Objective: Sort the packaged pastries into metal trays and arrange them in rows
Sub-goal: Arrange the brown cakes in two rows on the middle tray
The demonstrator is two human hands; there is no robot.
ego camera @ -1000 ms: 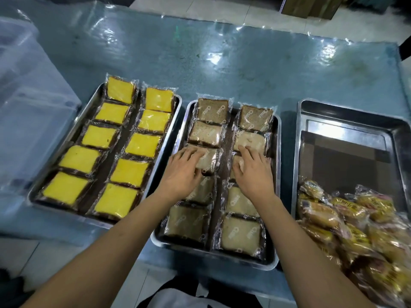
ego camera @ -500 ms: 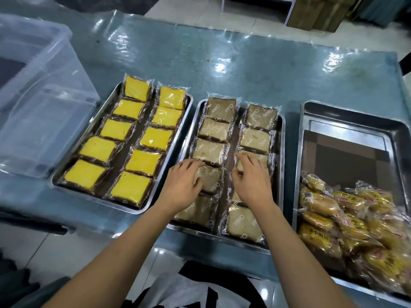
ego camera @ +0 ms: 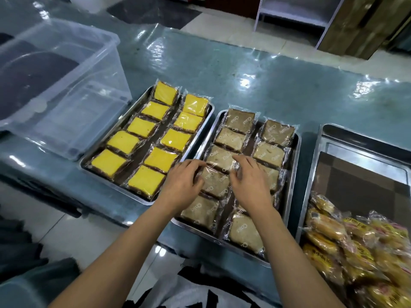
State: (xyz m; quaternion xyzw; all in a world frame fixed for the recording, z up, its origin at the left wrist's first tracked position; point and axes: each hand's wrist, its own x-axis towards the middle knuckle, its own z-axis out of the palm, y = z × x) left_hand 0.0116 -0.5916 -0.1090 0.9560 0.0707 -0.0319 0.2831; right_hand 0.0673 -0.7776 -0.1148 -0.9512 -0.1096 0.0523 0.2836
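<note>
Both hands, left and right, lightly pinch a brown pack at tray centre; nudge it toward 12 o'clock, squaring rows.

A big clear plastic box sits on the left side of the table. The table is blue-green and has a shiny plastic sheet over it. Past the table, a white shelf and a brown cardboard box stand on the pale tile floor.
</note>
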